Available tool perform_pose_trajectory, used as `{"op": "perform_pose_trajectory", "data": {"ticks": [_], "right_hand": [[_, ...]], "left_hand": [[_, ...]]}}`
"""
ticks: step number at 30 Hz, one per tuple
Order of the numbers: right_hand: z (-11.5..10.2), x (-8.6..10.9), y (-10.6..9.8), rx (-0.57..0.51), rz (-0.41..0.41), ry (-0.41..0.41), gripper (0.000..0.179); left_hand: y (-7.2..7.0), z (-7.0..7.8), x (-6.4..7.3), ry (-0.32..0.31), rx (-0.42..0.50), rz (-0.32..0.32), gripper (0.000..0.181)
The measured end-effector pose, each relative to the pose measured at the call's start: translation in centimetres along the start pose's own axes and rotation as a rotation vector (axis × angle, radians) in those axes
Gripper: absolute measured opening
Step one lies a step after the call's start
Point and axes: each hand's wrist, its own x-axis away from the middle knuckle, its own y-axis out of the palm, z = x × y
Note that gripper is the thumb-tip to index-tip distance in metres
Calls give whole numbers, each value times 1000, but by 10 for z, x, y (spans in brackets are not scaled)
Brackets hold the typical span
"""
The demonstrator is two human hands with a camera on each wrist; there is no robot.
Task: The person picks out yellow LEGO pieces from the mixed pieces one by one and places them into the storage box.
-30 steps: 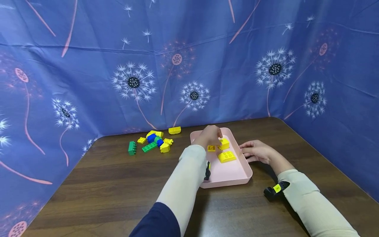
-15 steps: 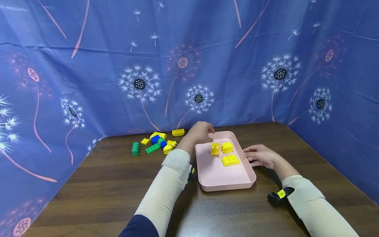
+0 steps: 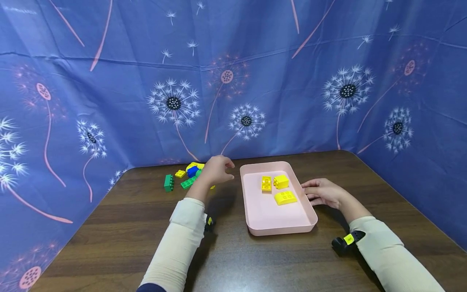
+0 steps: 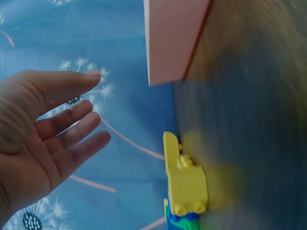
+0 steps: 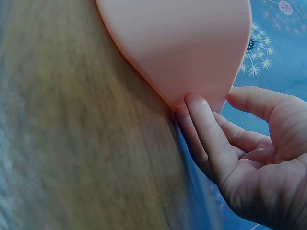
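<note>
My left hand (image 3: 218, 169) is over the table just left of the pink tray (image 3: 279, 223), fingers loosely bent and nothing in them. It partly hides a pile of toy building bricks, among them a blue brick (image 3: 191, 171) and a green brick (image 3: 188, 182). The left wrist view shows a yellow brick (image 4: 187, 189) below the hand. Inside the tray lie a yellow brick with studs (image 3: 266, 183), a blocky yellow brick (image 3: 281, 181) and a curved yellow brick (image 3: 285, 197). My right hand (image 3: 324, 192) touches the tray's right outer wall with extended fingers, thumb at the rim.
A green brick (image 3: 169, 183) stands on its side at the pile's left, near a small yellow brick (image 3: 180, 173). Behind the wooden table (image 3: 120, 235) hangs a blue dandelion-print cloth (image 3: 292, 93), which also runs along the right side.
My left hand has left the tray and moved left toward the pile. A yellow brick it was at stays in the tray. My right hand keeps its place at the tray wall.
</note>
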Motion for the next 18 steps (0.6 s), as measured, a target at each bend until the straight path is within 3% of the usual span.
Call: {"op": "perform_pose_trajectory", "data": {"ticks": [10,18], "right_hand": [[1,-1,0,-1,-1,2,53],[0,0,-1,-7,12,-3,54]], "left_hand": [[1,-28,32,-134,23,9,37],[5,-45,37,-173,7,34,40]]}}
